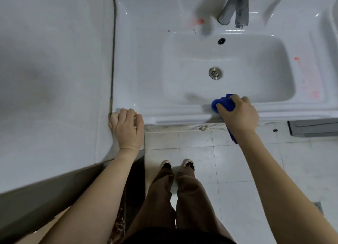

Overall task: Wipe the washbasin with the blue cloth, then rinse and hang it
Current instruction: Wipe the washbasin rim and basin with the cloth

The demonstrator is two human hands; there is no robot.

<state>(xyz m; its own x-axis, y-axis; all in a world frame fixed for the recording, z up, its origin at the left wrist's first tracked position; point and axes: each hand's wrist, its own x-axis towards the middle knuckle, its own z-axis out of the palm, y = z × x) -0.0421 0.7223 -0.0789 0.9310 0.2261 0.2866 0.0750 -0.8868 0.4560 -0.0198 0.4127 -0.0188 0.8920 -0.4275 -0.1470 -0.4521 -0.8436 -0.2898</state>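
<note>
- Fingers [222,106] of right hand [237,113] curled tight round the bunched blue cloth [224,102], pressing it onto the front rim of the washbasin [173,115], right of the rim's middle; one loose tail of cloth hung below the wrist, over the front edge.
- Fingers [128,113] of left hand [127,128] bent over the basin's front-left corner, gripping nothing but the edge, apparently as a brace.
- Judged as the wiping step, under way and far from finished.
- Reddish smears [309,79] left along the right-hand ledge, with a brighter spot near its far end.
- More reddish marks [197,22] left on the back ledge, just left of the tap [232,5], with a few small specks nearby.
- Bowl round the drain [215,73] looked clean and dry; whether already wiped, impossible to tell.
- Tap showed no running water, so rinsing judged not yet begun.
- No hook or rail for hanging visible anywhere.
- Left to do, by this reading: right ledge, back ledge, perhaps the bowl, then rinse, then hang.
</note>
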